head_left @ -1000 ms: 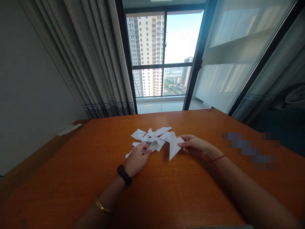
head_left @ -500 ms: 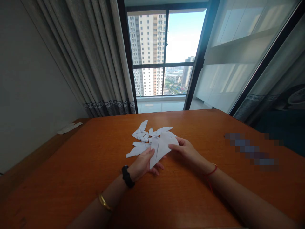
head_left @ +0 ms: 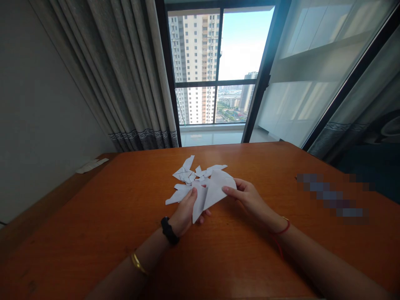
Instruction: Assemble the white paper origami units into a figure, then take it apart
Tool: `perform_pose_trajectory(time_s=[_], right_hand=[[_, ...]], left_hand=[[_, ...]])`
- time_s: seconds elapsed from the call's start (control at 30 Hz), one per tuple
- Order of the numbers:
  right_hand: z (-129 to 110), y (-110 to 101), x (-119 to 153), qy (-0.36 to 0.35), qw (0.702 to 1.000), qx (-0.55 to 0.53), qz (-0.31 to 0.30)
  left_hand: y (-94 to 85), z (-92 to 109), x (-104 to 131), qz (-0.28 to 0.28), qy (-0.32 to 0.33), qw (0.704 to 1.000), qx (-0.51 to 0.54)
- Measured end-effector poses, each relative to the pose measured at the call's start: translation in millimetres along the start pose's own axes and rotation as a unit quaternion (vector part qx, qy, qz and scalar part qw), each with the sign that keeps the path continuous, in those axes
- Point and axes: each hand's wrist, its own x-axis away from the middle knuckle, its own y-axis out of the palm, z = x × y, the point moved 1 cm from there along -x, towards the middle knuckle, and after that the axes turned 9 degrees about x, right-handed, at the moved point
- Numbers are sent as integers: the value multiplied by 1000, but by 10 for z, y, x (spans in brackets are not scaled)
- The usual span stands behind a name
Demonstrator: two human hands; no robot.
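Observation:
A creased piece of white paper (head_left: 218, 188) is held between both hands above the table, partly opened along a fold. My left hand (head_left: 186, 208) pinches its left flap, thumb on top and fingers underneath. At the right edge, my right hand (head_left: 242, 191) grips the same paper between thumb and fingers. Just beyond lies a loose heap of white paper pieces (head_left: 185, 173), some folded to points. The held paper hides part of that heap.
The brown wooden table (head_left: 125, 233) stretches out to a window (head_left: 215, 83). A pale flat strip (head_left: 92, 166) lies at the far left edge. On the right is a blurred-out item (head_left: 329, 195). A grey curtain (head_left: 134, 83) hangs behind on the left.
The paper's two halves have spread apart at the fold. My left hand has shifted slightly left with its flap, and my right hand slightly right.

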Motion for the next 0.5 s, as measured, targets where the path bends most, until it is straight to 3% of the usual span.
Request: perform_pose_trajectory(time_s=[0.1,0.2,0.33,0.4,0.5], right_hand=[[54,129,48,2,998,64,-24],[147,280,99,2,990,144,4],[255,262,31,-8,992,121,27],[293,168,-67,-14,992,100,73],[305,111,-218,-36,972,207,108]], left_hand=[[47,-8,35,-18,-24,1000,-1],[95,-46,63,-46,-25,997,-51],[102,-61,101,-35,38,978,-204],[97,-25,154,-40,140,938,-314],[115,24,276,-140,299,805,-492]])
